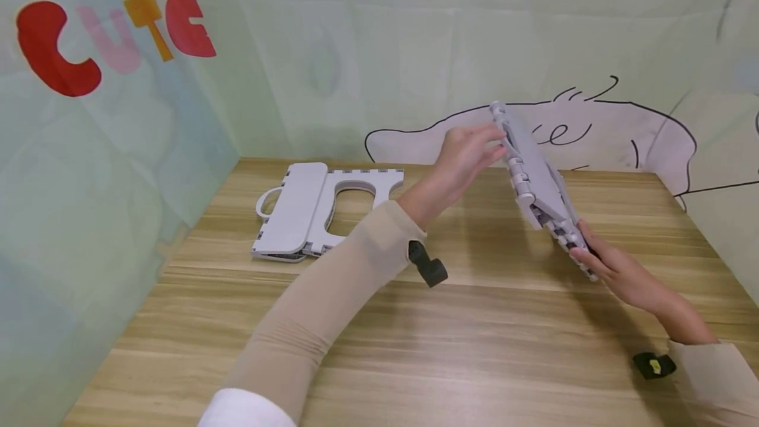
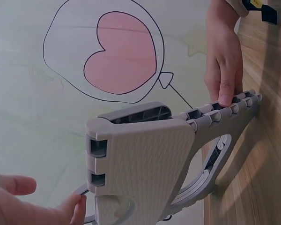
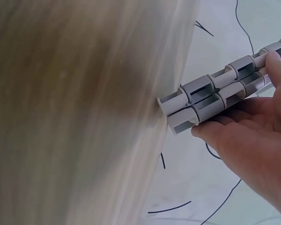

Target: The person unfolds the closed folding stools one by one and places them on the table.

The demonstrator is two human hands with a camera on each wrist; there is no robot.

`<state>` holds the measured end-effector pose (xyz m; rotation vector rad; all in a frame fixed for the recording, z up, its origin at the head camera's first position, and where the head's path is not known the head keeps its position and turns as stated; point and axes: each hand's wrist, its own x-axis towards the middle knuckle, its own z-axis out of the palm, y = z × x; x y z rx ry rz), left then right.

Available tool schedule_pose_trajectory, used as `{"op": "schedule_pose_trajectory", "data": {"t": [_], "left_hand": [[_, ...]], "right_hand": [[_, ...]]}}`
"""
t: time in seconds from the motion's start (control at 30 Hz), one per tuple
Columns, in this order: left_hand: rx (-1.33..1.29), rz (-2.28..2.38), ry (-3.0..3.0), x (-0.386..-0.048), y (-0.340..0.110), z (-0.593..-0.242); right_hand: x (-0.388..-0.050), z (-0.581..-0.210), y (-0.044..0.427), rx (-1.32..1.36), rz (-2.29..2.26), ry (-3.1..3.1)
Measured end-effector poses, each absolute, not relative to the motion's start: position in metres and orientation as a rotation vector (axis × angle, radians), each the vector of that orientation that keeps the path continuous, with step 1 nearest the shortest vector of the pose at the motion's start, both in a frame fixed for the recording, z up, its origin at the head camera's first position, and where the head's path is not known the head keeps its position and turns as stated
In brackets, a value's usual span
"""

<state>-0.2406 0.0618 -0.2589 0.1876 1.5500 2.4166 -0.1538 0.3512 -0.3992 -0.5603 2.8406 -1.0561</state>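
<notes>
A light grey plastic folding stool, folded flat, is tilted up over the right part of the table. At its upper end my left hand has its fingers at the loop handle; in the left wrist view the fingertips of this left hand meet the handle, the thumb standing apart. My right hand grips the lower hinged edge, thumb on one side and fingers on the other. The right wrist view shows the stool's paired hinge knuckles next to that right hand.
Another folded light grey stool lies flat at the back left of the wooden table, its loop handle pointing left. Printed cloth walls stand along the table's back and sides. My left forearm partly covers the lying stool.
</notes>
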Motion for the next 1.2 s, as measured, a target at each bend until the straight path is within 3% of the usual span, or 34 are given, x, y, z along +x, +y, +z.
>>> {"op": "schedule_pose_trajectory", "data": {"t": [0.7, 1.2], "left_hand": [[0.252, 2.400, 1.735, -0.235, 0.091, -0.248], [0.336, 2.287, 1.950, -0.236, 0.115, -0.239]], "right_hand": [[-0.152, -0.401, 0.359, -0.465, -1.065, 2.805], [-0.152, -0.405, 0.371, -0.572, -1.202, 2.771]]}}
